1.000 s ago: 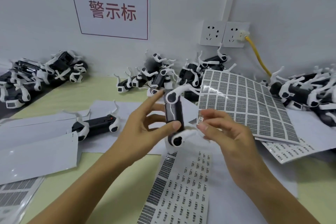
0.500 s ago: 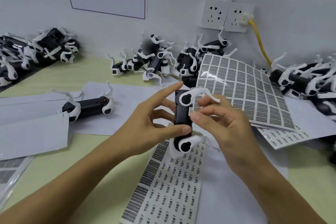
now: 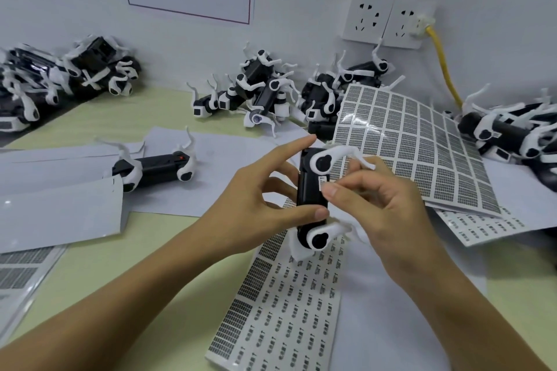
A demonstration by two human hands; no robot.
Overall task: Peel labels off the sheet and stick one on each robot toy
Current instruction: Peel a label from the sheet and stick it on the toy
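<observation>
Left hand (image 3: 256,199) grips robot toy (image 3: 312,199); right hand (image 3: 388,205) pinches label (image 3: 322,182) onto it. Piles along tabletop's back edge prob. still unlabelled, can't tell.

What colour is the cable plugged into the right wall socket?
Yellow: the cable runs down from the right wall socket, clearest in the head view.

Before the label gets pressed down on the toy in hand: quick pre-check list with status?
1. Left hand grips robot toy, thumb across its body: ok.
2. Label pinched at right hand fingertips: ok.
3. Label meets the toy's black body: ok.
4. Label square to the body: cannot tell.
5. Label sheet lies under the hands for the next peel: ok.
6. Toy on the table already labelled: cannot tell.
</observation>
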